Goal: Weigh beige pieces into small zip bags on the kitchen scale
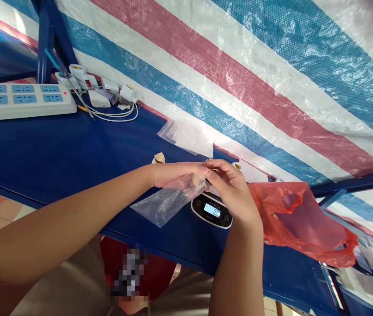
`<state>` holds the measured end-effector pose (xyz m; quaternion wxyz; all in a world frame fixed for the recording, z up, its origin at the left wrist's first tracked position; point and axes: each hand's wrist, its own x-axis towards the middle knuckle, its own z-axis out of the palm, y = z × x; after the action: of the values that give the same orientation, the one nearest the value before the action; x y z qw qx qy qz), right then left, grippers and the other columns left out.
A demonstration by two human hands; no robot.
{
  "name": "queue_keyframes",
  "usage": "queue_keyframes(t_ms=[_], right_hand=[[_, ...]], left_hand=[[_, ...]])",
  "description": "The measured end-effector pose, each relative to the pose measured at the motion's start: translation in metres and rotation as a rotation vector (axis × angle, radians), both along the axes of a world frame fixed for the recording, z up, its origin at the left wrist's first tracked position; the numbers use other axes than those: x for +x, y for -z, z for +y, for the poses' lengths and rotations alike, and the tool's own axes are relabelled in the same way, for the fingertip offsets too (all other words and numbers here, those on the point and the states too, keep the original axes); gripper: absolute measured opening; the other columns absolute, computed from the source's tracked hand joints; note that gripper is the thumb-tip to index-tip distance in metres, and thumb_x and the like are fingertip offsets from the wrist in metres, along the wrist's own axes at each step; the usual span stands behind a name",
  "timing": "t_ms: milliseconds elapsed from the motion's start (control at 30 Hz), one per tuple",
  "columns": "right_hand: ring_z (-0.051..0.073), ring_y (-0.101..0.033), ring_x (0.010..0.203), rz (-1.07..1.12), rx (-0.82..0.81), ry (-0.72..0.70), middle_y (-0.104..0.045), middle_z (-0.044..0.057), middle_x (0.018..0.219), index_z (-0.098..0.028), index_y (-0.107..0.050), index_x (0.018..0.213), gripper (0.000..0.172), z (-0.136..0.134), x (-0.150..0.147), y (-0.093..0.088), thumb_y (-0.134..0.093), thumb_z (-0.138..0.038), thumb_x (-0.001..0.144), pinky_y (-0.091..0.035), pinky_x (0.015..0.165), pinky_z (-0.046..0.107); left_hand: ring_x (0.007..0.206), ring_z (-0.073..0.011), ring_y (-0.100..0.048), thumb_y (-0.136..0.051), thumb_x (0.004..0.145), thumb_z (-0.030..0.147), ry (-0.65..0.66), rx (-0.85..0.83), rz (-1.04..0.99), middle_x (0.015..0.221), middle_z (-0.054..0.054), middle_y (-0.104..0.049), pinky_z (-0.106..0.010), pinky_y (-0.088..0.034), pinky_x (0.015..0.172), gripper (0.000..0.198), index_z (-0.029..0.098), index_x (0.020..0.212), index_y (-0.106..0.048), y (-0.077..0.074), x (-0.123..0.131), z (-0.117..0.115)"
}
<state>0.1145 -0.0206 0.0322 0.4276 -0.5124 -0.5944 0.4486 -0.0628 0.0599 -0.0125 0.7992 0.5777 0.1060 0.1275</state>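
Observation:
My left hand [180,172] reaches across at the middle, its fingertips tucked behind my right hand. My right hand [234,191] has curled fingers, and both hands close on the upper part of a clear plastic bag [164,205], which hangs toward the lower left. A pale, cream-coloured piece [197,180] shows at the top of the bag; its kind is hard to make out. Below my hands stands a black-and-white digital kitchen scale [202,210] with a lit display reading about 0.0. My right hand partly covers the scale. Another pale piece [158,158] lies behind my left wrist.
A red plastic bag [281,237] lies right of my right arm. Clear bags and white sheets [194,137] sit at the back. On the left are a power strip [24,112], a screwdriver [79,90] and chargers with white cables [117,115]. A striped tarp [186,52] hangs behind the blue table [57,153].

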Motion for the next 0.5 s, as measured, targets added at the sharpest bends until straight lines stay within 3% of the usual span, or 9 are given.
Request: queue_keyframes(t_ms=[100, 267, 500], right_hand=[[0.016, -0.067, 0.091, 0.045, -0.032, 0.020, -0.072, 0.002, 0.111, -0.027, -0.070, 0.108, 0.027, -0.0002, 0.0011, 0.0008, -0.079, -0.047, 0.091, -0.057, 0.066, 0.025], [0.014, -0.065, 0.086, 0.037, -0.046, -0.008, -0.069, 0.002, 0.104, -0.026, -0.068, 0.106, 0.027, -0.0021, 0.0012, -0.0016, -0.075, -0.049, 0.094, -0.056, 0.067, 0.025], [0.019, -0.066, 0.096, 0.080, 0.014, -0.217, -0.067, 0.003, 0.104, -0.027, -0.064, 0.104, 0.029, -0.0036, -0.0010, -0.0034, -0.086, -0.033, 0.086, -0.058, 0.084, 0.035]], left_hand=[[0.113, -0.0212, -0.060, -0.067, 0.088, 0.065, 0.019, -0.091, -0.015, 0.124, -0.006, -0.065, -0.037, -0.050, 0.093, 0.059, 0.027, 0.131, -0.059, -0.0007, 0.0008, -0.0008], [0.097, -0.0180, -0.061, -0.063, 0.092, 0.063, 0.033, -0.111, -0.059, 0.109, -0.004, -0.065, -0.028, -0.048, 0.073, 0.054, 0.027, 0.131, -0.058, 0.0008, -0.0004, -0.0014], [0.076, -0.0132, -0.051, -0.061, 0.094, 0.062, -0.010, -0.146, -0.061, 0.102, -0.004, -0.060, -0.026, -0.044, 0.063, 0.047, 0.025, 0.123, -0.061, 0.0027, -0.0002, -0.0022]])
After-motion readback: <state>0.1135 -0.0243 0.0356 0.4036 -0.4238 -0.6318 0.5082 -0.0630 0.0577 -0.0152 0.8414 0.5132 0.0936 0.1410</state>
